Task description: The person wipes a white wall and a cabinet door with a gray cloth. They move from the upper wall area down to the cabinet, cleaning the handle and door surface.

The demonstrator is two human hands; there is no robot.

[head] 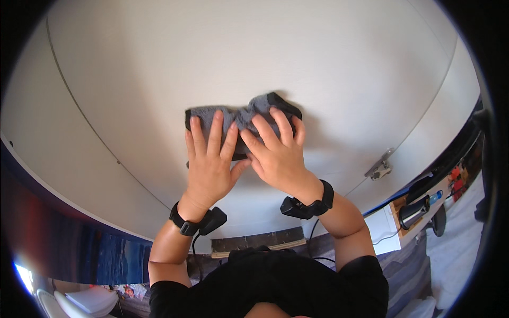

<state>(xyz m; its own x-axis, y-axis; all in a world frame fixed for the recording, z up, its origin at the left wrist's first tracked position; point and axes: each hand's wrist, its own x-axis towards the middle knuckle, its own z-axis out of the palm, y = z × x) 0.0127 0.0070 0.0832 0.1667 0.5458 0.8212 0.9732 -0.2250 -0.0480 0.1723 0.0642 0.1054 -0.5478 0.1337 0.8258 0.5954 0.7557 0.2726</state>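
A grey plush cloth (260, 103) with black edging lies bunched against an upright white door (254, 51). My left hand (210, 163) presses flat on the cloth's left half, fingers spread. On its right half rests my right hand (280, 155), with bent, spread fingers pushing into the folds. The two thumbs nearly meet over the lower edge. Part of the cloth is hidden under both palms. Each wrist wears a black strap with a small box and a cable.
A metal door handle (379, 165) juts out at the lower right. Below the door runs a threshold (258, 240). An electric kettle (413, 212) and a plastic bottle (435, 197) stand at the right. Blue and red fabric (99, 254) hangs at the lower left, above white chairs (89, 300).
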